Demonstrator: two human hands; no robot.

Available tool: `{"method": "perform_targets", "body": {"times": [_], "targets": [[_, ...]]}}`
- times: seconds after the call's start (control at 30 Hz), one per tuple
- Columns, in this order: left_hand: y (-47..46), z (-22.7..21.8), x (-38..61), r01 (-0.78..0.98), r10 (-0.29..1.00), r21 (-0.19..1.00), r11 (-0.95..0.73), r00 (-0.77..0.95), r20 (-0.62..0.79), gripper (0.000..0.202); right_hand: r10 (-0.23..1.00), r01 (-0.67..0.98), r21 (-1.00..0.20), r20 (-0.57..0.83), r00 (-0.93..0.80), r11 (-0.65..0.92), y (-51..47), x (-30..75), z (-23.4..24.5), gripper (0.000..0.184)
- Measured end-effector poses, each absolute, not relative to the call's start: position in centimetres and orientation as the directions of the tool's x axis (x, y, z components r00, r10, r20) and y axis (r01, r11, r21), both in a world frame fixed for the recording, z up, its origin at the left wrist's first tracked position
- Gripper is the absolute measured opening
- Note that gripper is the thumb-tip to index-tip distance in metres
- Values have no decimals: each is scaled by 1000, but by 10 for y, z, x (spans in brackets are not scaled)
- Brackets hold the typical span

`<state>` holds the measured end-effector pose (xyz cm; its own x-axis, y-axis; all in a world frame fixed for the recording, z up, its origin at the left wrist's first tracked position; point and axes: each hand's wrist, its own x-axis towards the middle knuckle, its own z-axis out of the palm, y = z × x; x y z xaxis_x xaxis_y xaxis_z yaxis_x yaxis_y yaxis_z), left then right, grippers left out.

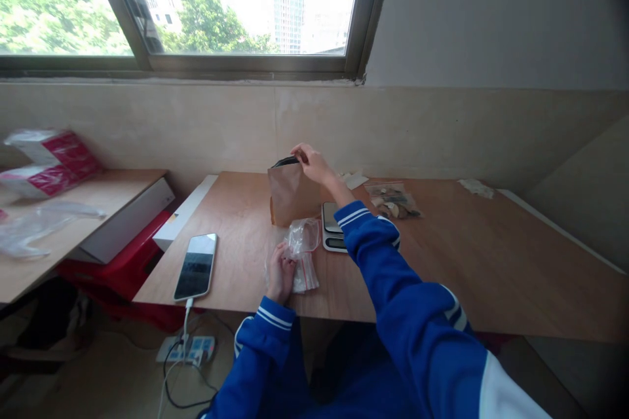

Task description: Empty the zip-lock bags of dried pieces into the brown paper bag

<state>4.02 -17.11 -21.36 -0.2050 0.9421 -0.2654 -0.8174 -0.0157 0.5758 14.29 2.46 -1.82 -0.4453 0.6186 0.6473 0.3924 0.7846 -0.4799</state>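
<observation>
A brown paper bag [289,193] with a dark inside stands upright near the back of the table. My right hand [314,165] is at its top opening, fingers closed on the rim. At the front, my left hand [281,273] is closed on a clear plastic bag [303,236], which looks puffed open. Under and beside that hand lie flat zip bags [307,275] with a red line. A small digital scale [334,243] sits right of the bags, partly hidden by my right forearm.
A clear bag of brown pieces [396,201] lies right of the scale. On the left is a phone [196,266] on a charging cable, above a power strip [189,348] on the floor. Pink-and-white boxes [54,160] occupy the other table. A crumpled packet [476,188] lies at the back right.
</observation>
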Motion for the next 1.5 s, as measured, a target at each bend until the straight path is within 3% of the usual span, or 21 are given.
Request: {"method": "perform_targets", "body": {"times": [0.13, 0.27, 0.4, 0.63, 0.77, 0.9, 1.0, 1.07, 1.17, 1.23, 1.33, 1.5], "targets": [[-170, -214, 40, -807, 947, 590, -13, -199, -251, 23, 645, 539, -396, 636, -423, 744, 23, 144, -26, 14], [-170, -214, 40, -791, 951, 612, -14, -199, -235, 20, 714, 674, -352, 585, -384, 650, 17, 136, -29, 32], [-170, -214, 40, -788, 950, 615, -16, -205, -237, 20, 711, 697, -333, 606, -358, 635, 13, 128, -35, 40], [-169, -217, 40, -795, 949, 607, -17, -203, -239, 21, 591, 670, -195, 681, -432, 716, 8, 132, -44, 47], [-169, -217, 40, -789, 949, 614, -15, -205, -240, 22, 579, 695, -175, 710, -401, 697, 0, 134, -43, 44], [-170, -212, 40, -777, 943, 629, -17, -222, -249, 22, 561, 627, -325, 797, -222, 708, -29, 143, -53, 36], [-172, -207, 41, -743, 941, 670, -10, -234, -245, 26, 668, 543, -547, 743, -35, 637, -69, 155, -85, 35], [-173, -204, 42, -717, 949, 697, 4, -217, -228, 29, 800, 441, -731, 598, 45, 521, -98, 165, -116, 38], [-177, -201, 46, -641, 966, 767, -29, -216, -145, 25, 982, 124, -975, 186, 4, 184, -138, 178, -159, 53], [-180, -200, 49, -541, 976, 839, -60, -207, -64, 21, 999, -81, -996, 31, -13, 30, -157, 186, -174, 62], [-184, -199, 52, -405, 984, 909, -103, -178, 32, 19, 997, -233, -972, -20, 72, -3, -169, 199, -176, 75], [-188, -187, 51, -277, 964, 951, -137, -260, 63, 14, 968, -252, -963, 28, 249, 93, -168, 226, -158, 51]]}}
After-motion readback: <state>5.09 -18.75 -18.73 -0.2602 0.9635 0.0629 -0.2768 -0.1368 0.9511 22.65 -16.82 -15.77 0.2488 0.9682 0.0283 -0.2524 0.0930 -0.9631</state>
